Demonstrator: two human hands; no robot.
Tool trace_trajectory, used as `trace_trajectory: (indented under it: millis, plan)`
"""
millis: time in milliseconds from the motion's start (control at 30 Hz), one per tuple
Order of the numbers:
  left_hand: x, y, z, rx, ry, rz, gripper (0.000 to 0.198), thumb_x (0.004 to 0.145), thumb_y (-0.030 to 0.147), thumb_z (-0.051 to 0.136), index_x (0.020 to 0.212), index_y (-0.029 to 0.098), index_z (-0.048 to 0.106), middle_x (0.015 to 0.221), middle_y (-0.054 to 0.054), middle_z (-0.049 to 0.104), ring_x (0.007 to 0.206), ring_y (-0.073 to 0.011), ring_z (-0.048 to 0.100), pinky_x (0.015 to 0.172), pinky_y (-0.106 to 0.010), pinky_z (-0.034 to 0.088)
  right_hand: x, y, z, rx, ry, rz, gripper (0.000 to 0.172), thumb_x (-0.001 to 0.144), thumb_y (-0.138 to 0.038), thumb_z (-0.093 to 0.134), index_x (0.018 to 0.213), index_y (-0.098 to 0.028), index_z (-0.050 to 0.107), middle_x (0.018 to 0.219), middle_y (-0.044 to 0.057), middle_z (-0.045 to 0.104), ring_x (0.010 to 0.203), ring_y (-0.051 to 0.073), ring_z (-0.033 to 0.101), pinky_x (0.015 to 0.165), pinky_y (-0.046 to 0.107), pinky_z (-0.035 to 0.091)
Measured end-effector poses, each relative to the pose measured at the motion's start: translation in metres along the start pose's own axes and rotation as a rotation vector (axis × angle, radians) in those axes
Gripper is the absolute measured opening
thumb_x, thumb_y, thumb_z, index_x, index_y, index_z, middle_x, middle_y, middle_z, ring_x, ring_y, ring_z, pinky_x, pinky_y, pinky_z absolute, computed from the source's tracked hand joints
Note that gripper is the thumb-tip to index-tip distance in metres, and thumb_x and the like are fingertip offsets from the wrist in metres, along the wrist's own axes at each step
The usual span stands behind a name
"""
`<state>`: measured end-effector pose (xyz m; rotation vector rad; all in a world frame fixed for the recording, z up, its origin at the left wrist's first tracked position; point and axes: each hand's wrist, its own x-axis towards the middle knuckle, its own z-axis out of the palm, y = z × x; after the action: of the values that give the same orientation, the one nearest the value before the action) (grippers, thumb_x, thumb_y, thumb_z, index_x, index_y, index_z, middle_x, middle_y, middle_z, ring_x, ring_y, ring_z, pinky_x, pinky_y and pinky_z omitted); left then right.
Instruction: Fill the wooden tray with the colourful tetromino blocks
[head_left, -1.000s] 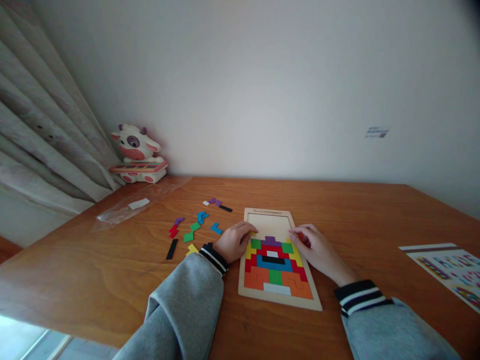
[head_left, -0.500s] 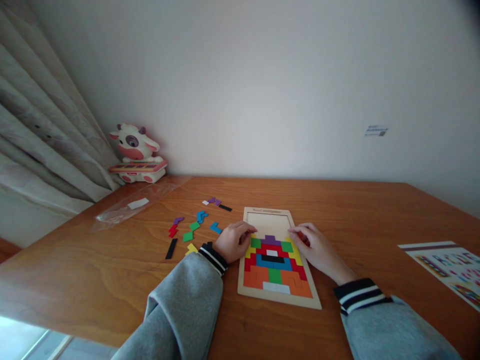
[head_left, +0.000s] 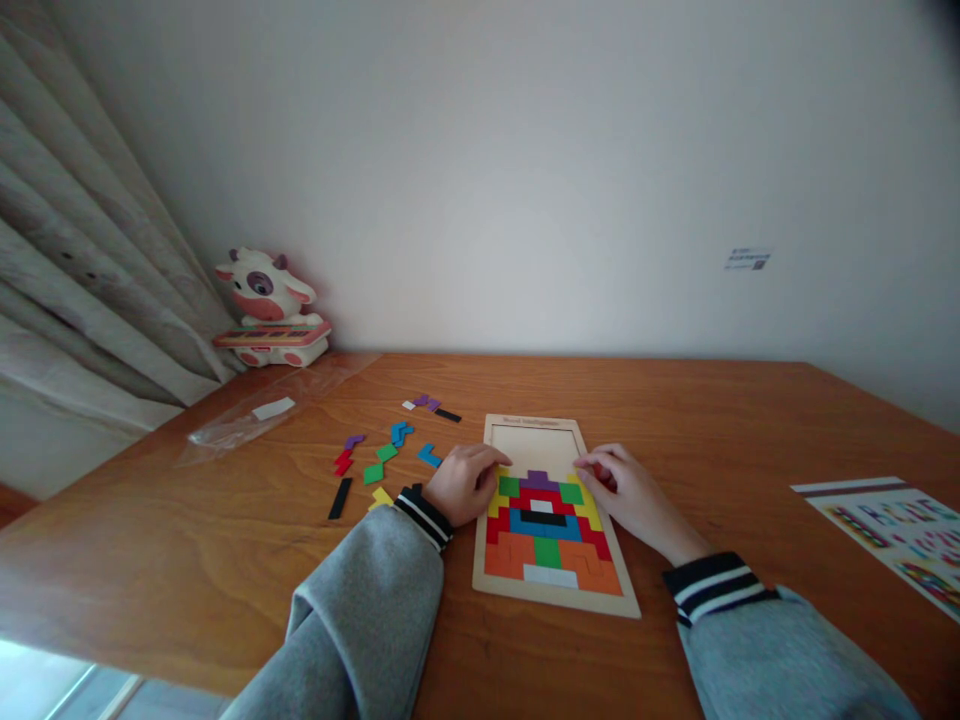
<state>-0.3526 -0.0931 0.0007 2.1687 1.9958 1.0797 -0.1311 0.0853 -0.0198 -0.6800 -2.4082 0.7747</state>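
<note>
A wooden puzzle tray (head_left: 534, 440) lies in the middle of the table, its near half filled with coloured blocks and its far part bare. My left hand (head_left: 465, 483) rests curled at the tray's left edge, fingertips touching a yellow block there. My right hand (head_left: 626, 490) sits at the tray's right edge with its fingers pinched on a red piece (head_left: 604, 476). Grey sleeves with striped cuffs cover both arms.
Several loose puzzle pieces (head_left: 386, 452) lie scattered left of the tray, a black bar (head_left: 339, 497) among them. A clear plastic bag (head_left: 255, 417) and a cow toy (head_left: 268, 307) sit at the far left. A printed sheet (head_left: 892, 527) lies at the right edge.
Both hands have stayed at the tray's edges with only slight finger shifts. The view has drifted a little to the right.
</note>
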Motion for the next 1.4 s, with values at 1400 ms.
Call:
trace_trajectory:
  millis: [1400]
  plan:
    - [-0.025,-0.007,-0.024,0.761,-0.121,-0.924,0.036,0.091,0.018,0.038,0.116,0.002,0.059,0.123,-0.036,0.052,0.109,-0.0487,0.055,0.074,-0.06,0.049,-0.001,-0.001,-0.007,-0.041,0.164,0.045,0.025,0.09,-0.041,0.049,0.096,-0.021,0.065,0.097,0.009,0.066,0.075,0.02,0.06,0.067,0.035,0.05]
